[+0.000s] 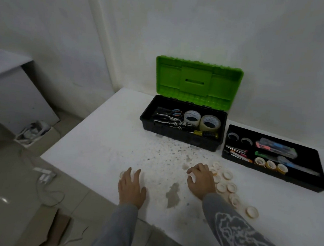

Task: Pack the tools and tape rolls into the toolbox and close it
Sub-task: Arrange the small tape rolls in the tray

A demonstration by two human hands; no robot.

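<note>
The black toolbox (177, 134) stands open at the back of the white table (105, 137), its green lid (198, 81) upright against the wall. Inside lie scissors (174, 112), pliers (173, 122), two big clear tape rolls (210, 123) and a yellow screwdriver (205, 134). Several small cream tape rolls (227, 184) are scattered by my right hand (201, 182), whose fingers curl over one small roll. My left hand (132, 188) lies flat with fingers apart, its fingertips touching another small roll (122, 174).
A black insert tray (289, 179) sits right of the toolbox, holding small tape rolls (270, 164), cutters and other small tools. The tabletop is stained and speckled in the middle. Cables, cardboard and a white cabinet are on the floor at the left.
</note>
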